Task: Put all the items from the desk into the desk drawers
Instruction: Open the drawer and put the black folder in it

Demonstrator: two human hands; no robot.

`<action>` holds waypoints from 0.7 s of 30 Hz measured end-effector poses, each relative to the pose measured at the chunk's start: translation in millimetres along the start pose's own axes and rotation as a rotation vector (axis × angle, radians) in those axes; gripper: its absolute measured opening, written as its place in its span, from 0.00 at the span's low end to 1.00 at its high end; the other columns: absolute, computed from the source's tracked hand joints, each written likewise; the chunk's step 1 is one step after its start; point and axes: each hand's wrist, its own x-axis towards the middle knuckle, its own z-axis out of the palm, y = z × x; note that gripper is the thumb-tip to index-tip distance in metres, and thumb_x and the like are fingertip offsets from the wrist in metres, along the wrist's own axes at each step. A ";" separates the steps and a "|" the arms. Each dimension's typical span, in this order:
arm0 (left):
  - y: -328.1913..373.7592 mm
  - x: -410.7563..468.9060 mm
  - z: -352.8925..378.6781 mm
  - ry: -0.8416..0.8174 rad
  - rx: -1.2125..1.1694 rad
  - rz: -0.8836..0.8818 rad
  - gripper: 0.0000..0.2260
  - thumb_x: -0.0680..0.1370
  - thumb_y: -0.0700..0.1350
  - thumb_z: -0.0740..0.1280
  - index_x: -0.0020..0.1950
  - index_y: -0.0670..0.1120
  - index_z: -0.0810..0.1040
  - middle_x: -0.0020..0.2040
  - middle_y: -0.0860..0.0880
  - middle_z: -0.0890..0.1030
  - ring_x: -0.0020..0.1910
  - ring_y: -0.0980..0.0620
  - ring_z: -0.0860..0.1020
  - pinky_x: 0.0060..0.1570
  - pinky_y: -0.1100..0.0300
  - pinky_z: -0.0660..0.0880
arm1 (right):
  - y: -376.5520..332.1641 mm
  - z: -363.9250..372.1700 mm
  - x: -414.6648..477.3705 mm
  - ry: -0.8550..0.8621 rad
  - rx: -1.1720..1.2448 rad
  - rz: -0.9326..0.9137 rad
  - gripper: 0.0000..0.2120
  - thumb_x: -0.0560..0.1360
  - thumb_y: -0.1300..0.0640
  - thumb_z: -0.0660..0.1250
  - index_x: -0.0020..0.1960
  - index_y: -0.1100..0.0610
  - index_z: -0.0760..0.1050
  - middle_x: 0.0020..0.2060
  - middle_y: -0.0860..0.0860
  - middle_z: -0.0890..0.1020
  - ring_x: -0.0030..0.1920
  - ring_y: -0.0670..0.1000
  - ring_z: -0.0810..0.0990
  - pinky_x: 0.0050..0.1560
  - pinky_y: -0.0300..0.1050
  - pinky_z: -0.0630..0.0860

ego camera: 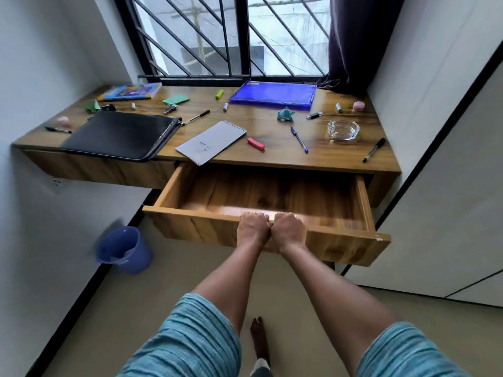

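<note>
The right-hand desk drawer (pixel 340 244) stands pulled out, nothing visible inside. My left hand (pixel 253 227) and my right hand (pixel 289 227) grip its front edge side by side, fingers curled over the rim. On the wooden desk (pixel 272 122) lie a black zip case (pixel 119 137), a grey spiral notepad (pixel 212 141), a blue plastic folder (pixel 273 95), a colourful book (pixel 130 91), a glass ashtray (pixel 343 129), a red highlighter (pixel 255 143), a blue pen (pixel 298 139), a black pen (pixel 374 149) and several small items.
A blue waste bin (pixel 123 250) stands on the floor at the left, below the closed left drawer (pixel 98 168). A barred window (pixel 231 36) and dark curtain (pixel 351 42) back the desk. White walls close in on both sides.
</note>
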 end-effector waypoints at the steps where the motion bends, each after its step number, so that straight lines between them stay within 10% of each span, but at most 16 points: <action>1: -2.2 -9.9 -1.6 -0.005 0.009 0.006 0.15 0.81 0.45 0.56 0.57 0.38 0.79 0.55 0.38 0.80 0.59 0.41 0.75 0.57 0.51 0.74 | -2.2 -3.9 -7.1 -0.026 0.039 0.018 0.14 0.79 0.58 0.55 0.52 0.60 0.80 0.50 0.57 0.83 0.53 0.57 0.81 0.50 0.47 0.77; 12: -23.8 -84.2 -17.8 -0.091 0.072 0.091 0.13 0.79 0.47 0.60 0.46 0.43 0.81 0.42 0.43 0.82 0.41 0.46 0.81 0.42 0.55 0.77 | -3.7 -14.3 -46.7 -0.544 0.374 0.247 0.13 0.76 0.55 0.65 0.57 0.61 0.75 0.40 0.53 0.81 0.43 0.53 0.82 0.46 0.47 0.82; 18: -38.7 -98.2 -13.3 -0.076 0.056 0.135 0.14 0.79 0.50 0.59 0.47 0.44 0.81 0.43 0.45 0.83 0.43 0.47 0.81 0.40 0.58 0.74 | -11.4 -22.6 -50.1 -0.818 0.156 0.120 0.05 0.73 0.62 0.67 0.39 0.56 0.75 0.41 0.54 0.79 0.50 0.54 0.79 0.47 0.45 0.74; 21: -47.1 -104.0 -15.6 -0.097 0.073 0.174 0.15 0.79 0.51 0.59 0.46 0.43 0.82 0.43 0.45 0.83 0.43 0.47 0.82 0.41 0.58 0.73 | -14.8 -29.3 -58.5 -0.901 0.095 0.104 0.04 0.73 0.64 0.67 0.47 0.59 0.77 0.40 0.52 0.76 0.48 0.53 0.78 0.44 0.43 0.74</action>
